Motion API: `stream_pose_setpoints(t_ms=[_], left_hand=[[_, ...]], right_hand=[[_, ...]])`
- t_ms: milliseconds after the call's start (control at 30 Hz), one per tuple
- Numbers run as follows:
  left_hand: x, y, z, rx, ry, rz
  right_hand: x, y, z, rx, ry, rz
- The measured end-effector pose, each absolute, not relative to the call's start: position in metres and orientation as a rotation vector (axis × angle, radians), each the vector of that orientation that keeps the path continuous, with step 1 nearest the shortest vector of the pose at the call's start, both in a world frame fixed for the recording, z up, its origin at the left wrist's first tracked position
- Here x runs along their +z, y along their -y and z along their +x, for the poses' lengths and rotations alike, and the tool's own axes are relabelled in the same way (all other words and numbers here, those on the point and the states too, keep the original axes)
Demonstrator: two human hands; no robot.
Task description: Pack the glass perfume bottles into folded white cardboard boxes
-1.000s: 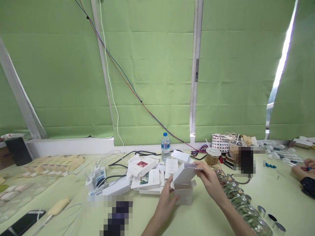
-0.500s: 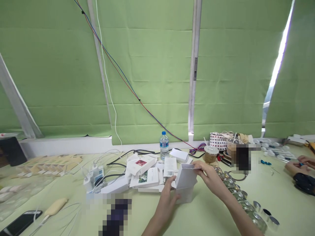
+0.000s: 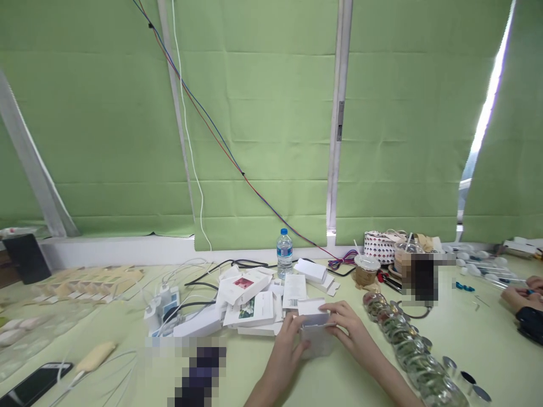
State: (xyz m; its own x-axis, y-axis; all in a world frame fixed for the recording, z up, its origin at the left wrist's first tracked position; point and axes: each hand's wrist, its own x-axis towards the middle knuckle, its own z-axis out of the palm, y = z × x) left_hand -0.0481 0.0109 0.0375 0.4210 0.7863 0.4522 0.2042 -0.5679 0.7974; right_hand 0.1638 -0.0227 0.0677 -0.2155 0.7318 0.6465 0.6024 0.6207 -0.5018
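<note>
A small white cardboard box (image 3: 317, 341) stands on the table in front of me, its top flap tilted up at the back. My left hand (image 3: 289, 345) grips the box's left side, thumb on the front face. At the upper right edge, my right hand (image 3: 345, 327) has its fingers closed on the box by the flap. What lies inside the box cannot be seen. Just behind is a pile of flat white boxes (image 3: 254, 305), some printed with flower pictures. Right of my right hand runs a row of glass jars (image 3: 407, 345) with green contents.
A water bottle (image 3: 284, 254) stands behind the pile, with an iced drink cup (image 3: 365, 270) to its right. Metal lids (image 3: 468, 377) lie beside the jars. Left are a power strip (image 3: 197, 320) with cables and a phone (image 3: 36, 384). Another person's hand (image 3: 520, 298) is at far right.
My right hand has moved down and left to the box's upper edge. The raised flap has folded lower and now leans backward. My left hand stays on the box's left side.
</note>
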Motion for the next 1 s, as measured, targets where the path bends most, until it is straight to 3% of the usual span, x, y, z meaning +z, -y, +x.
stream_pose_setpoints(t_ms=[333,567,1000], left_hand=[[0.042,-0.012,-0.047,1.105,-0.831,2.015],[0.044,-0.006,-0.045,1.083,-0.809,2.048],[0.003,-0.031,-0.047,1.061,-0.691,2.082]], right_hand=[[0.02,0.015,0.165,-0.173,1.839,-0.938],[0.024,0.016,0.168,-0.195,1.723,-0.866],[0.024,0.018,0.172,-0.199,1.768,-0.922]])
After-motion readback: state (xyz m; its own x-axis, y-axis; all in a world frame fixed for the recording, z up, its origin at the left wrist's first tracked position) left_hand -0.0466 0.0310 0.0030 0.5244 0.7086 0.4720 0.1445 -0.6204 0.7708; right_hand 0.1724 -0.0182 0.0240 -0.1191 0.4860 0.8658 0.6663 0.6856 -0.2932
